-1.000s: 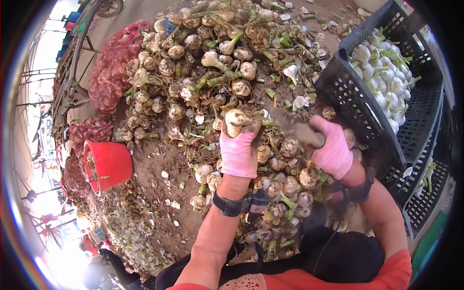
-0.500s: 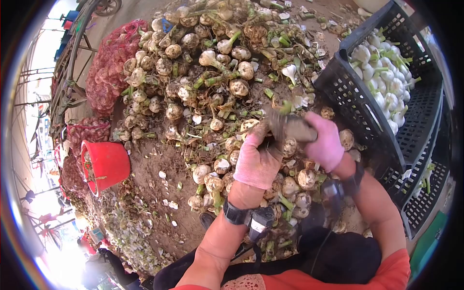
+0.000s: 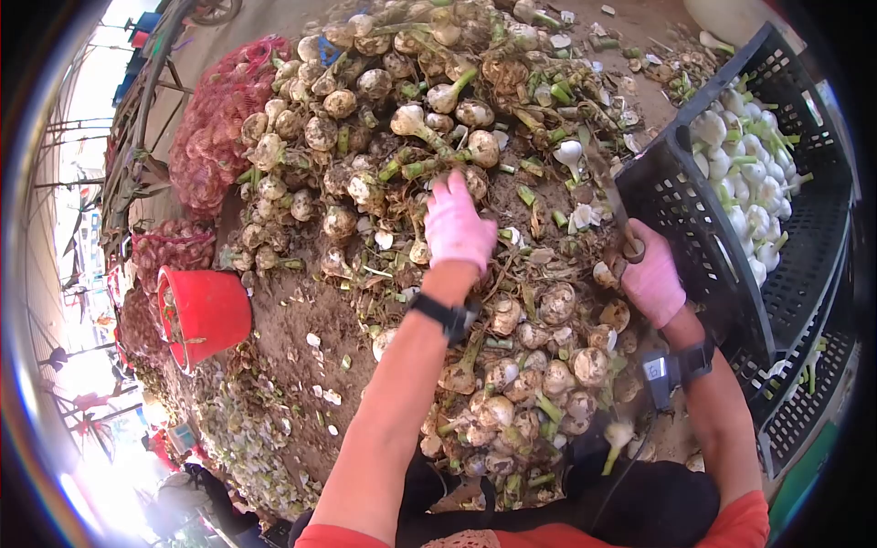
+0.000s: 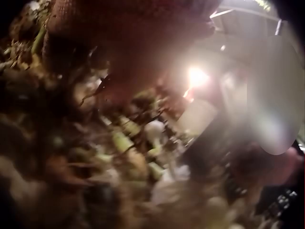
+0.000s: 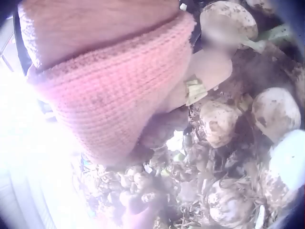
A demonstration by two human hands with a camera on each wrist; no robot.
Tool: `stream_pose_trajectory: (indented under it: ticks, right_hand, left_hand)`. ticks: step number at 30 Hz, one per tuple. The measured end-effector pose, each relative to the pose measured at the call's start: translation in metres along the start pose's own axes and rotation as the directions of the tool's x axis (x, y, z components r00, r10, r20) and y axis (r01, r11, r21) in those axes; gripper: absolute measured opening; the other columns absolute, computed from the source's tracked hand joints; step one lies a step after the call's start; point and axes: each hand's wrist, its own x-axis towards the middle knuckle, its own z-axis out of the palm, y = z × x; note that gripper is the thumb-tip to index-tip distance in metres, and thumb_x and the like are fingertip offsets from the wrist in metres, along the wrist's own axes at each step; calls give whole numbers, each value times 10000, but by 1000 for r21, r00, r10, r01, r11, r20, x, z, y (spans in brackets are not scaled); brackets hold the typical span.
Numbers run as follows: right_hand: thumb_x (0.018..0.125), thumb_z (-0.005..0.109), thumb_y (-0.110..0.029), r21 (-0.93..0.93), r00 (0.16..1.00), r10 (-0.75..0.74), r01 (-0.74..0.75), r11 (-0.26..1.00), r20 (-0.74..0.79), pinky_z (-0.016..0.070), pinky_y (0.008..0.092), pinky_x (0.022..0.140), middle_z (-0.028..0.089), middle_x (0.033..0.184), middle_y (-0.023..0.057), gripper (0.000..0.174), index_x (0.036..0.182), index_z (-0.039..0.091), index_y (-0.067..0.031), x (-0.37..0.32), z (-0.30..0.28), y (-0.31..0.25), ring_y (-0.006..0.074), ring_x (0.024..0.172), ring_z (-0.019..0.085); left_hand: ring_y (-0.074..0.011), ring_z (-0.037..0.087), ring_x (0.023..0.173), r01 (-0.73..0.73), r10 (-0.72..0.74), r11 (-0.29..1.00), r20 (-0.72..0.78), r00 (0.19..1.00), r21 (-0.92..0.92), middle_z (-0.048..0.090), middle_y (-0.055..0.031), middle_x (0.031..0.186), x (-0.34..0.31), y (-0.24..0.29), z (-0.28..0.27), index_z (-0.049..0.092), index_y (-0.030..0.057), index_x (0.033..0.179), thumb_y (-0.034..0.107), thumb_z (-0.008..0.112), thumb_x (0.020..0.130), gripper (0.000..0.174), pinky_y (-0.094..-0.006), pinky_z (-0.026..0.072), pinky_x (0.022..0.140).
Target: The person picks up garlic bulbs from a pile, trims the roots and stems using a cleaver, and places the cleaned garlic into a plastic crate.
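Left hand (image 3: 459,224): grip loosely spread, fingers extended onto piled garlic (image 3: 408,120) on the ground (image 3: 297,297) | right hand (image 3: 654,281): grip curled round the knife (image 3: 619,208), blade beside the crate (image 3: 699,237) | crate: white bulbs (image 3: 751,173) inside | red bucket (image 3: 215,315): left of garlic

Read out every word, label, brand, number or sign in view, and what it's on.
No text is readable.
Small pale rectangular label on the dark boxy device strapped to the person's right arm: marks too small and blurred to read.
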Motion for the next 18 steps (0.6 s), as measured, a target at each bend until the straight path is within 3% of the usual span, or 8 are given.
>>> stream_pose_trajectory:
  ticks: [6, 8, 11, 13, 15, 16, 17, 18]
  right_hand:
    - [755, 648, -69, -15, 992, -111, 111, 994, -52, 453, 316, 618, 577, 703, 87, 184, 899, 556, -2, 0, 9, 15, 212, 625, 539]
    - [754, 640, -66, 14, 997, -80, 80, 997, 19, 457, 331, 625, 571, 705, 109, 177, 898, 557, -8, 0, 5, 4, 247, 630, 542]
    - [731, 615, -54, -79, 995, -42, 49, 996, 89, 466, 371, 646, 566, 717, 153, 185, 902, 556, -22, -11, -1, -28, 309, 662, 560]
    - [709, 599, -44, -194, 995, -47, 64, 979, 90, 471, 395, 662, 565, 729, 174, 204, 907, 554, -28, -17, 3, -45, 335, 690, 574]
    - [646, 579, -41, -253, 964, -215, 249, 935, 154, 471, 437, 680, 566, 774, 206, 271, 915, 555, -42, -23, 5, -53, 388, 766, 587]
    - [602, 581, -60, -316, 955, -236, 284, 905, 182, 465, 470, 692, 584, 820, 201, 320, 921, 552, -51, -27, 6, -64, 409, 821, 583]
    - [602, 581, -60, -315, 955, -237, 284, 905, 180, 465, 470, 692, 584, 820, 201, 320, 921, 552, -51, -30, 7, -68, 409, 821, 583]
    - [604, 593, -68, -327, 942, -279, 327, 887, 186, 469, 466, 690, 586, 826, 194, 313, 913, 546, -54, -33, 9, -72, 406, 814, 584]
  left_hand:
    - [-277, 536, 1125, 59, -32, 954, 96, 995, -293, 470, -192, 1283, 35, -19, 33, 363, 58, 1333, 111, 786, 672, 786, -355, 467, 950]
    - [-221, 545, 1117, 190, 68, 664, 311, 948, -724, 497, -173, 1258, 18, -19, 26, 324, 48, 1338, 26, 749, 690, 776, -323, 466, 956]
    - [-217, 612, 931, 24, 258, 304, 107, 960, -952, 569, -158, 1148, -29, -10, 16, 275, -28, 1337, 11, 770, 667, 834, -287, 514, 835]
    - [-201, 532, 1097, 319, 342, 38, 313, 886, -947, 509, -135, 1219, -53, -7, -5, 227, -5, 1362, -71, 720, 679, 844, -285, 458, 950]
    - [-193, 540, 1031, -215, 484, 561, 106, 869, -800, 550, -120, 1136, -68, -15, -7, 270, 47, 1357, -31, 675, 769, 719, -369, 490, 876]
    - [-207, 543, 1023, 392, 499, -25, 328, 802, -920, 547, -117, 1145, -73, -15, -7, 316, 45, 1325, 117, 670, 813, 626, -380, 489, 878]
    - [-220, 547, 1014, 767, 638, -535, 426, 641, -353, 543, -115, 1153, -80, -12, -8, 363, 43, 1292, 264, 664, 857, 573, -390, 488, 881]
    - [-235, 563, 987, 427, 529, -251, 246, 812, -869, 564, -117, 1119, -94, -10, -10, 426, 38, 1229, 421, 598, 862, 558, -389, 492, 873]
